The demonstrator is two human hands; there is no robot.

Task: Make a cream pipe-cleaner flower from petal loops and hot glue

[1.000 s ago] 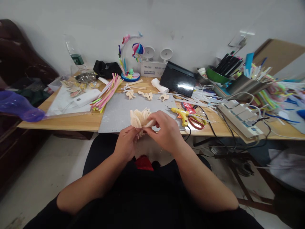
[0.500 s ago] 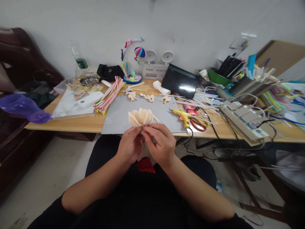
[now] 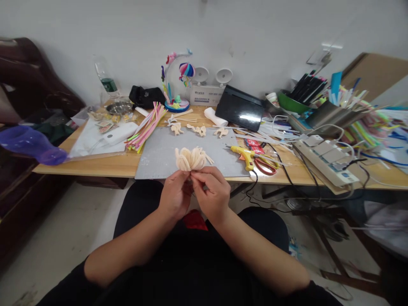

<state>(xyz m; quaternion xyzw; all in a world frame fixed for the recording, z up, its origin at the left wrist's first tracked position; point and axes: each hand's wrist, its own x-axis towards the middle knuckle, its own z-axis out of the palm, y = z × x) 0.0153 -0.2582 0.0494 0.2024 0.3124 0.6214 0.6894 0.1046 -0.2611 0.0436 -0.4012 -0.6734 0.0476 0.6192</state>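
Cream fuzzy looped bundle (image 3: 191, 159), partly covered by the right hand (image 3: 213, 192) a second ago, now fans out just beyond it and the left hand (image 3: 174, 193); both hands hold its base in a closed pinch. Beyond lies a flat grey mat (image 3: 157, 151).

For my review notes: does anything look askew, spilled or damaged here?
I see no clear spill or damage. The black case sits askew beside the lamp unit, and white strips lie strewn loosely, unlike the gathered pink bundle.
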